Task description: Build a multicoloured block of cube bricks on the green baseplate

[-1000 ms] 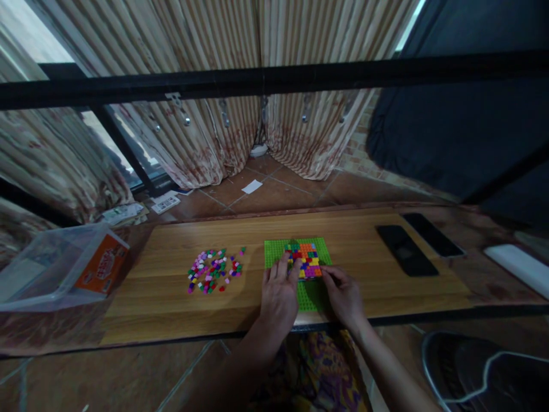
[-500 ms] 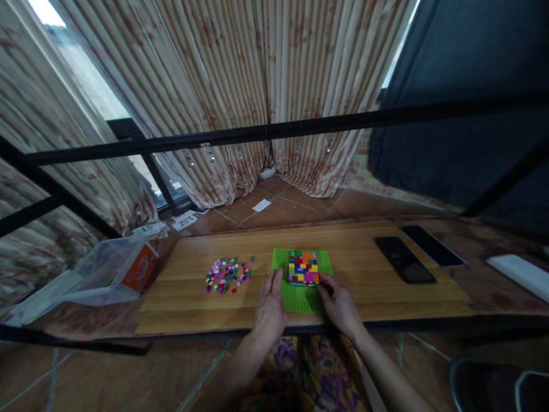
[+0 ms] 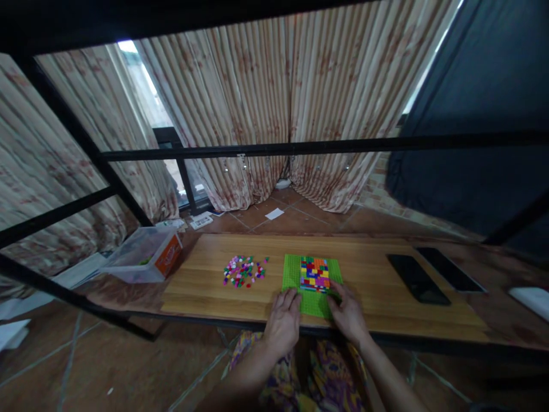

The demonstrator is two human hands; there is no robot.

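A green studded baseplate (image 3: 315,308) lies near the table's front edge. On it stands a low square block of toy bricks (image 3: 315,273) in red, yellow, blue, orange, green and pink. My left hand (image 3: 283,320) rests with its fingers stretched out on the plate's near left part, apart from the block. At the block's near right corner, my right hand (image 3: 348,313) has thumb and forefinger bent in a pinch; anything between them is too small to make out. Left of the plate, small loose bricks (image 3: 240,271) of many colours lie in a spread pile.
A clear plastic box (image 3: 141,269) with an orange label stands beyond the wooden board's (image 3: 201,300) left end. Two dark phone-like slabs (image 3: 418,278) lie at right, with a white object (image 3: 532,301) farther out. A black metal bar (image 3: 266,150) crosses behind the table.
My head view has shifted, so the table appears farther right. My left hand has drawn back toward the plate's near edge. The right hand stays at the block's near right corner.
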